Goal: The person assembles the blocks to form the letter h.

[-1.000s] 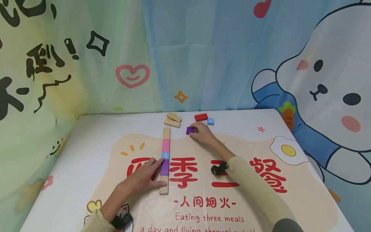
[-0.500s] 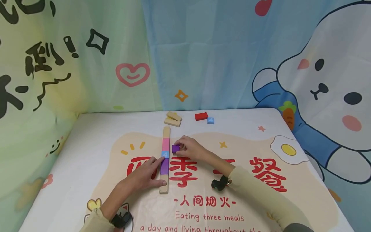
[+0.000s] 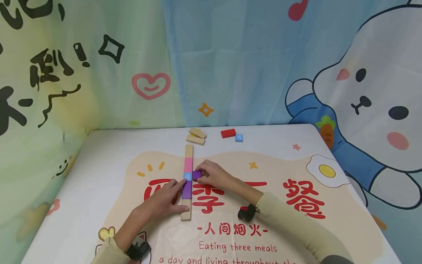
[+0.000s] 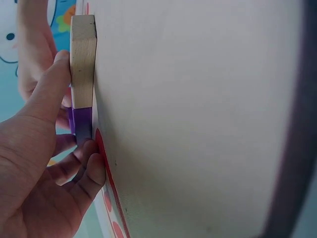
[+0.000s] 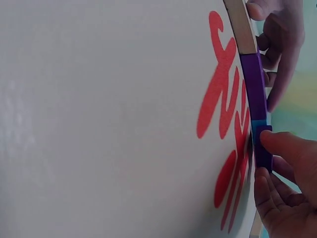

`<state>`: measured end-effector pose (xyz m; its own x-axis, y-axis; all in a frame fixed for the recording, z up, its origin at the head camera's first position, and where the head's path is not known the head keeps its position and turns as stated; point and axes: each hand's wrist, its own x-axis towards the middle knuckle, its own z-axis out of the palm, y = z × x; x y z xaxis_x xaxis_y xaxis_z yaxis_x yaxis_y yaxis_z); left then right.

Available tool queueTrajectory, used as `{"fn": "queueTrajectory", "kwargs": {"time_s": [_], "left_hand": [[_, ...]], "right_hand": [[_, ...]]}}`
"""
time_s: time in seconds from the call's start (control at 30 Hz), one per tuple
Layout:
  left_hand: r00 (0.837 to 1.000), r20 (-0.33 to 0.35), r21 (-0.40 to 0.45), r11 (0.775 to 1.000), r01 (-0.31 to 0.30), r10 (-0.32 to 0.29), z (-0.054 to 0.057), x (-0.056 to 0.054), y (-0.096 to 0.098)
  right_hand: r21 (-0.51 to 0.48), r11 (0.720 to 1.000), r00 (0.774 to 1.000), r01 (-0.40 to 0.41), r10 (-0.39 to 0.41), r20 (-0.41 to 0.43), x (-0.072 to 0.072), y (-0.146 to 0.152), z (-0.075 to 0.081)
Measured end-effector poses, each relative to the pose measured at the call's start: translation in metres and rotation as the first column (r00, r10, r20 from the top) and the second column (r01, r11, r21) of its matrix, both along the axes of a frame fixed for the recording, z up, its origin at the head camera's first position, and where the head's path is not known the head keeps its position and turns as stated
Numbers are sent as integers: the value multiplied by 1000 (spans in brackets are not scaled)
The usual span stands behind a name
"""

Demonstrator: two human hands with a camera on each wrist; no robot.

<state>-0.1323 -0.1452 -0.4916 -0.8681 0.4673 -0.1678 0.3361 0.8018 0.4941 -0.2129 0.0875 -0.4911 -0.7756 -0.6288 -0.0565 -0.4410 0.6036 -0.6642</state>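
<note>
Flat blocks lie end to end on the table: a plain wooden block [image 3: 186,216] nearest, then a long purple block [image 3: 187,191], a small blue block [image 3: 188,176] marked 4, a pink block [image 3: 188,165] and another wooden block [image 3: 189,151]. My left hand [image 3: 165,200] rests along the row's left side. Its thumb touches the near wooden block [image 4: 82,64], and its fingers lie by the long purple one. Between thumb and fingers my right hand [image 3: 215,175] pinches a small purple block [image 3: 196,175], against the row's right side beside the blue block.
Behind the row, two loose wooden blocks [image 3: 195,139] overlap. To their right are a red block [image 3: 228,133] and another small blue block [image 3: 239,138] marked 4. A printed mat [image 3: 263,161] covers the table, with a curtain [image 3: 230,73] hanging behind.
My right hand has brought the small purple block from the back of the table toward me and left, up to the row. My left hand and the row have stayed put.
</note>
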Motion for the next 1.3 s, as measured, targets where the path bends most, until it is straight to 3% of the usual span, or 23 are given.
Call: {"fn": "queueTrajectory", "kwargs": {"time_s": [0.27, 1.3], "left_hand": [[1000, -10, -2, 1000, 3, -3, 0, 1, 0], [1000, 21, -4, 1000, -8, 8, 1, 0, 1]], "right_hand": [[2, 1000, 999, -13, 13, -35, 1, -4, -4], [32, 999, 1000, -1, 2, -23, 0, 0, -3]]}}
